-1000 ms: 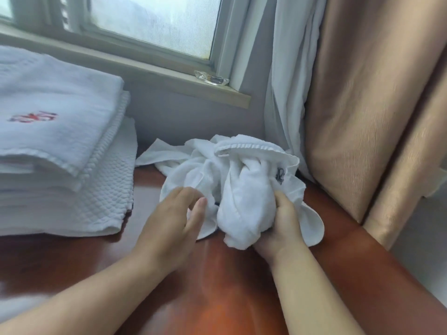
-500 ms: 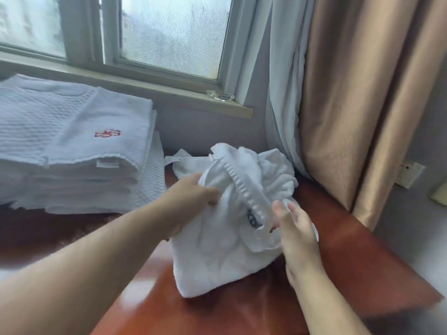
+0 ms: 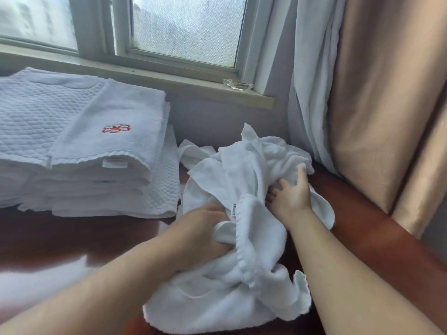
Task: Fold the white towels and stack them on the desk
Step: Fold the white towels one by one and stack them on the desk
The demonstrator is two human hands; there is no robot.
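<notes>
Our left hand (image 3: 203,234) clutches a fold of the crumpled white towel (image 3: 242,175), fingers buried in it; our right hand (image 3: 291,198) grips its far side. The towel lies bunched on the red-brown desk (image 3: 367,228), just right of the folded stack (image 3: 96,151) under the window (image 3: 183,27).

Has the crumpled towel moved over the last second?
Yes. The crumpled towel has been pulled nearer: its near edge, earlier about level with the front of the folded stack, now lies well past it.
</notes>
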